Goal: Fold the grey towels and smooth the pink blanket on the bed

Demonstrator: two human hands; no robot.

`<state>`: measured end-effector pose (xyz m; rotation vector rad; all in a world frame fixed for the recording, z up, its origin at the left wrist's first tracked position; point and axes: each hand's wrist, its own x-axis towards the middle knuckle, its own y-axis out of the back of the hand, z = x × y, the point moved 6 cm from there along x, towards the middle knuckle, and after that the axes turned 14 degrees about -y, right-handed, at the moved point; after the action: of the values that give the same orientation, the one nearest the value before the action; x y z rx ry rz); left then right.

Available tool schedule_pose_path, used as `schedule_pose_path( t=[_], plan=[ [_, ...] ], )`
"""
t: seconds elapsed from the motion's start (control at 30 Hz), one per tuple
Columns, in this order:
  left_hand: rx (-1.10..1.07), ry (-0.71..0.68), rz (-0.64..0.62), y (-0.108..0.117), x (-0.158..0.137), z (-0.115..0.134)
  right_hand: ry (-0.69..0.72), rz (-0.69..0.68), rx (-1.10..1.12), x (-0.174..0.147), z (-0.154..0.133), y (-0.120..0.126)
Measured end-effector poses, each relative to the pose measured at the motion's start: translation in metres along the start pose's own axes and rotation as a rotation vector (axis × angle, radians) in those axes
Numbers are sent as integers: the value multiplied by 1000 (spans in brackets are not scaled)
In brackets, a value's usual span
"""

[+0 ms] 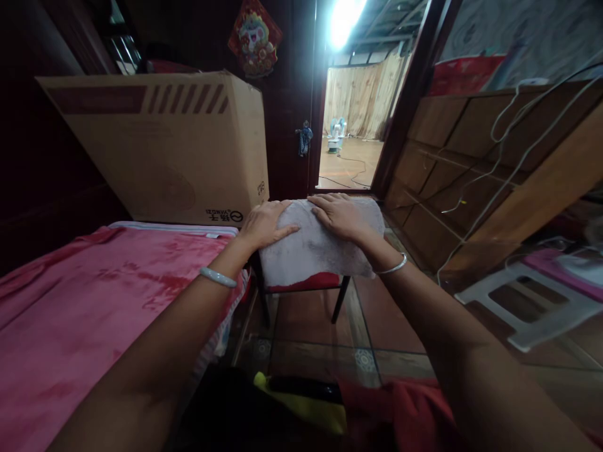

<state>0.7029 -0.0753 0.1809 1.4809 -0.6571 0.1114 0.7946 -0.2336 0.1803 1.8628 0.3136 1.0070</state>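
Note:
A pale grey cloth [301,254] lies over the seat of a dark-legged chair [336,302], and a strip of red seat [323,281] shows below its near edge. My left hand [268,225] rests on the cloth's left side, fingers stretched out and thumb apart. On its far middle part my right hand [340,216] lies flat, fingers extended. Neither hand grips anything that I can see. A bracelet circles each wrist.
A pink blanket [94,301] covers a bed at left, with a large cardboard box [188,144] behind it. At right stand a wooden cabinet [452,144] with hanging cables and a white plastic stool [527,304]. An open doorway shows a fan [336,133].

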Motion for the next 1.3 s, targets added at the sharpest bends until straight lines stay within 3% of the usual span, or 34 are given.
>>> schedule_pose_path(
  t=[0.07, 0.23, 0.37, 0.53, 0.67, 0.8, 0.9, 1.03, 1.3],
  plan=[
    [4, -10, -15, 1, 1, 0, -72, 86, 15, -16, 20, 5],
    [12, 29, -23, 3, 1, 2, -443, 400, 177, -80, 99, 4],
    [-5, 150, 126, 1, -18, 2, -623, 346, 557, -114, 136, -32],
    [-151, 328, 546, -14, -83, 11, -700, 217, 1082, -117, 137, -68],
    [-540, 533, 769, -50, -124, 10, -734, 133, 1347, -119, 131, -74],
    [-1061, 620, 819, -79, -122, 8, -753, -95, 1435, -127, 121, -73],
    [-1219, 652, 814, -84, -116, 6, -805, -202, 1428, -132, 122, -70],
    [-1236, 743, 693, -91, -118, 2, -861, -277, 1383, -130, 129, -70],
    [-1107, 723, 680, -91, -120, -2, -886, -244, 1403, -130, 128, -68]
  ],
)
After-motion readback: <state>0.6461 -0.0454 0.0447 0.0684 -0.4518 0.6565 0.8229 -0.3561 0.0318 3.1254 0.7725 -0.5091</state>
